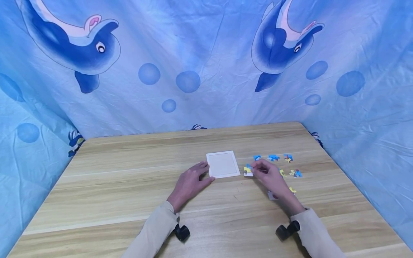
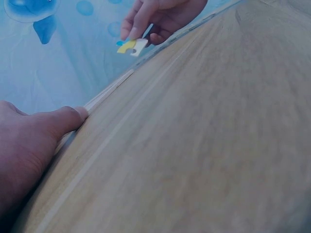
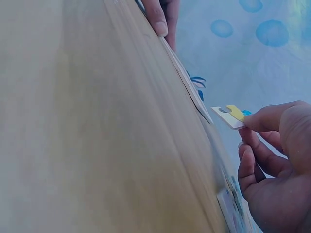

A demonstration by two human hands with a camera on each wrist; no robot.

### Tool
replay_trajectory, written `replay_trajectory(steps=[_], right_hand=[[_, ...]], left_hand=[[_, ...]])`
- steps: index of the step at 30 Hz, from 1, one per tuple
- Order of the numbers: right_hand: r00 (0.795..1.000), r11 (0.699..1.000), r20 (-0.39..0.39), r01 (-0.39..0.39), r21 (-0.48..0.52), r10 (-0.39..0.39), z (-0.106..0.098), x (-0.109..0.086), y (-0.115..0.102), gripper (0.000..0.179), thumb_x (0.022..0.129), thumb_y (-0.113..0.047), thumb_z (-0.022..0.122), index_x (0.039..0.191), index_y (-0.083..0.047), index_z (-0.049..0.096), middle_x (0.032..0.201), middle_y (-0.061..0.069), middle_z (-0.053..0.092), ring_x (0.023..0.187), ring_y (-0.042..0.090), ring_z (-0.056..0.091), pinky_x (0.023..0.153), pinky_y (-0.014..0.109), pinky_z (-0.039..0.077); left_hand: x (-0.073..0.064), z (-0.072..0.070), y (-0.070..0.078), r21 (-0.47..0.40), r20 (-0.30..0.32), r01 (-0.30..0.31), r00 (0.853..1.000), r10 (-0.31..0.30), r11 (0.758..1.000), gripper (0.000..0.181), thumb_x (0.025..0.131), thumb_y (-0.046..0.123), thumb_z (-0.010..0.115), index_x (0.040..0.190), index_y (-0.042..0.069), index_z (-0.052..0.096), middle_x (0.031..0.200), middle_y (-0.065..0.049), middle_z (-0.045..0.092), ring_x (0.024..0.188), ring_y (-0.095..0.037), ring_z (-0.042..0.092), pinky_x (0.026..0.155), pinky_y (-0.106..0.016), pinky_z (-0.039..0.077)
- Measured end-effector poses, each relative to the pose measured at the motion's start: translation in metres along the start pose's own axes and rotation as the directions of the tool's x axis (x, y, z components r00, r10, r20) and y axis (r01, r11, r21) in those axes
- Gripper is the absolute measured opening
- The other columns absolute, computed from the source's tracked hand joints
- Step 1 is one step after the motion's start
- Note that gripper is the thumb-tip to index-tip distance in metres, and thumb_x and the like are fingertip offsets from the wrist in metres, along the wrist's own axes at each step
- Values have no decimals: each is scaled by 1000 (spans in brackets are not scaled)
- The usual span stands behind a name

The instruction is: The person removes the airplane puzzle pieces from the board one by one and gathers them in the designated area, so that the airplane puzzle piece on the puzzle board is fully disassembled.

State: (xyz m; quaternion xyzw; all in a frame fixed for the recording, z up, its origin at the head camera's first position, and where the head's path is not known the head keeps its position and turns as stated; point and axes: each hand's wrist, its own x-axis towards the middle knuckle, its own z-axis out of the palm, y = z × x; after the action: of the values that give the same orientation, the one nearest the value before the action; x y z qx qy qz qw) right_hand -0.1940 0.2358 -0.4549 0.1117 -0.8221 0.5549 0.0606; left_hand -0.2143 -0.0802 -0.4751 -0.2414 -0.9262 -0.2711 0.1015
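Observation:
A jigsaw puzzle piece [image 1: 248,171], yellow, white and blue, is pinched between the thumb and fingers of my right hand [image 1: 269,176]. In the right wrist view the puzzle piece [image 3: 230,116] is held up off the table, its notched edge facing the other hand. My left hand [image 1: 191,182] rests at the left side of a white square puzzle frame [image 1: 223,164], with thumb and fingers touching its edge. The frame's inner area is plain. From the left wrist, the left thumb [image 2: 68,118] lies against the frame's rim.
Several loose puzzle pieces [image 1: 273,157] lie on the wooden table [image 1: 129,186] to the right, some partly hidden by the right hand and forearm. A blue curtain [image 1: 206,53] with dolphins hangs behind the table. Black wrist cameras [image 1: 182,233] sit at both sleeves.

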Motion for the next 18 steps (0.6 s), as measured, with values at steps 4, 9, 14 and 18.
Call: replay_trajectory(steps=[4, 9, 14, 18], right_hand=[[1000, 999, -5, -18, -33, 18, -9, -6, 1, 19, 99, -3, 67, 117, 2, 67, 106, 13, 65, 95, 22, 59, 79, 22, 51], [998, 997, -11, -65, -35, 65, -21, -13, 3, 18, 101, -5, 66, 118, 1, 66, 108, 14, 63, 97, 23, 59, 78, 22, 52], [998, 997, -36, -53, -61, 50, -33, -20, 7, 15, 101, -5, 66, 115, 1, 67, 104, 15, 63, 91, 21, 58, 73, 22, 51], [999, 995, -50, -23, -100, 18, -42, -25, 10, 16, 100, -4, 67, 115, 2, 67, 103, 13, 65, 88, 16, 59, 72, 21, 51]], left_hand=[[0, 1, -1, 2, 4, 10, 1000, -10, 1000, 59, 97, 50, 71, 138, 7, 67, 147, -8, 58, 139, -24, 52, 112, -45, 45], [0, 1, -1, 3, -5, 4, 1000, -4, 1000, 59, 96, 49, 72, 137, 7, 67, 147, -8, 59, 139, -24, 52, 112, -45, 45], [0, 1, 0, -1, -7, -1, 1000, 1, 1000, 58, 96, 48, 72, 137, 7, 67, 146, -8, 59, 139, -24, 52, 112, -45, 45], [-1, 1, 1, -7, -8, -5, 1000, 5, 1000, 57, 96, 47, 72, 137, 7, 68, 146, -8, 59, 139, -25, 52, 112, -46, 45]])
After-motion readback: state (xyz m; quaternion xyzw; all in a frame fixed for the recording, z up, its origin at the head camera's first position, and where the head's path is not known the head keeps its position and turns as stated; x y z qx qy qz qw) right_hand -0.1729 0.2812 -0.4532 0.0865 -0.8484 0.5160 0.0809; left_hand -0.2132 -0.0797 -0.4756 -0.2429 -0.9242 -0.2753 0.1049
